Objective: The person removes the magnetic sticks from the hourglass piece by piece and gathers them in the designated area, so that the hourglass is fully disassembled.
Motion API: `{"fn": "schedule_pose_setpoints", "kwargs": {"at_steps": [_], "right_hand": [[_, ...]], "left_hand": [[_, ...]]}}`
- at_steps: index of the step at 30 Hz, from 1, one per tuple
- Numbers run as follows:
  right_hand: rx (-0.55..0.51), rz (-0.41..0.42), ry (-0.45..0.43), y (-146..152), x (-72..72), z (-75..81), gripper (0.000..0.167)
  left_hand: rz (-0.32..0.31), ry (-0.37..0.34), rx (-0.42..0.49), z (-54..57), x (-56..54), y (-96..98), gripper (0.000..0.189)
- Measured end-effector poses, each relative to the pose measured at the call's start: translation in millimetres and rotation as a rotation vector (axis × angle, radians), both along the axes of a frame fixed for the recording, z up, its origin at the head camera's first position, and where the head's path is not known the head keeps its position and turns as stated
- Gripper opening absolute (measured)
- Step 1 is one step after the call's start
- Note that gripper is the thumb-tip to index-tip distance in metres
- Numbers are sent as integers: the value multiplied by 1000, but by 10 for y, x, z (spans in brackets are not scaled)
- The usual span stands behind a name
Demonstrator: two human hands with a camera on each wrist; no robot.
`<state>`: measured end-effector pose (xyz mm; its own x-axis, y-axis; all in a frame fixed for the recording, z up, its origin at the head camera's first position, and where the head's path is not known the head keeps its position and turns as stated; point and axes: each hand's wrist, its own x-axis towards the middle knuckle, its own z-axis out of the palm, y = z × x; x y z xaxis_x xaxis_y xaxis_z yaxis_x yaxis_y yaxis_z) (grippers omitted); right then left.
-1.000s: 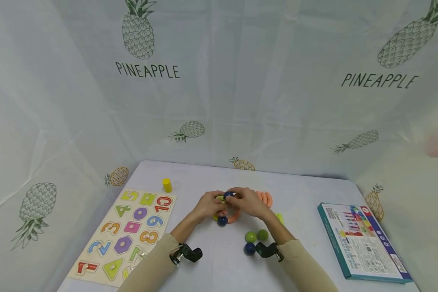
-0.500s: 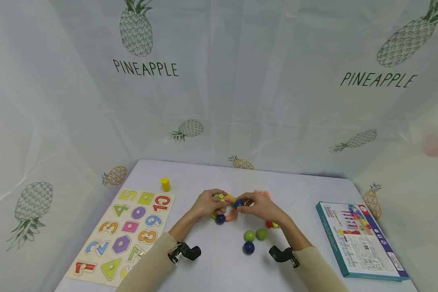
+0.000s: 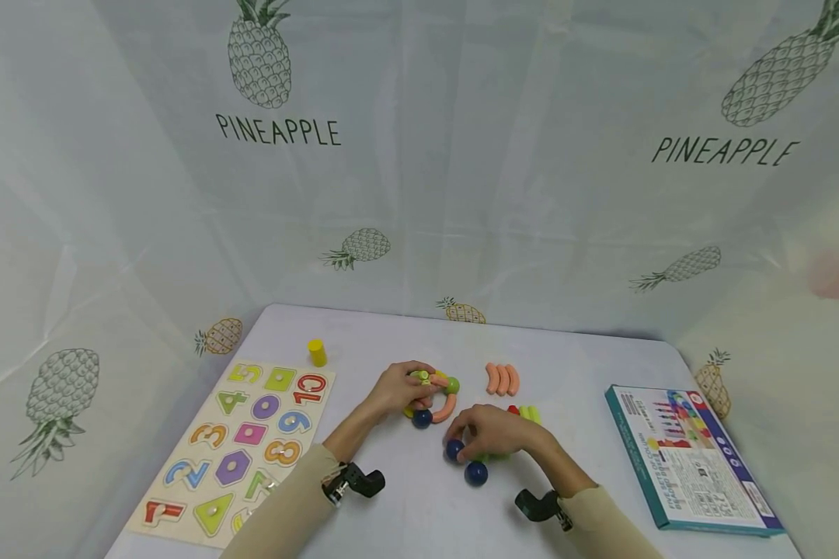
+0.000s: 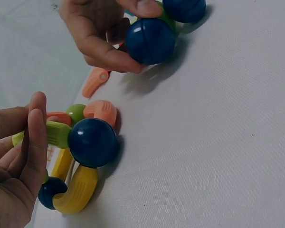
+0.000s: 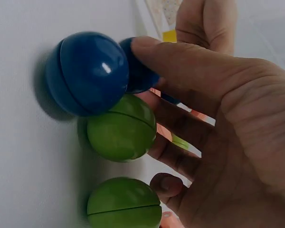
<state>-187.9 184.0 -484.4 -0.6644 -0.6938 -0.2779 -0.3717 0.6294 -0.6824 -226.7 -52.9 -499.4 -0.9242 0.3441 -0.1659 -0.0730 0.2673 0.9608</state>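
My left hand (image 3: 404,388) holds a partly built ring of toy pieces, its fingers pinching a light green rod (image 4: 57,134). Blue balls, including a near one (image 4: 92,142), a green ball (image 3: 452,385), curved orange pieces (image 3: 445,408) and curved yellow pieces (image 4: 78,190) join in this ring. My right hand (image 3: 492,431) pinches a loose blue ball (image 5: 140,71) between thumb and fingers, close to the tabletop. Beside it lie another blue ball (image 5: 88,73) and two green balls (image 5: 121,128), which the hand mostly hides in the head view.
Three curved orange pieces (image 3: 503,380) lie behind my right hand, with light green rods (image 3: 530,413) and a red piece (image 3: 513,409) nearer. A number puzzle board (image 3: 238,450) and yellow cylinder (image 3: 318,353) are left. A flat box (image 3: 695,462) lies right.
My right hand has drawn the blue ball away from the ring's far side, down toward the loose balls. The ring's green ball now shows. My left hand stays with the ring.
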Motion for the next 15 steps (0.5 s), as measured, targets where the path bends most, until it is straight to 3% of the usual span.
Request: {"fn": "schedule_pose_setpoints", "kwargs": {"at_steps": [8, 15], "right_hand": [[-10, 56, -13, 21, 15, 6, 28], [-18, 53, -32, 41, 4, -9, 28]], "left_hand": [[2, -9, 5, 10, 10, 11, 39], [-3, -5, 6, 6, 7, 7, 39]]}}
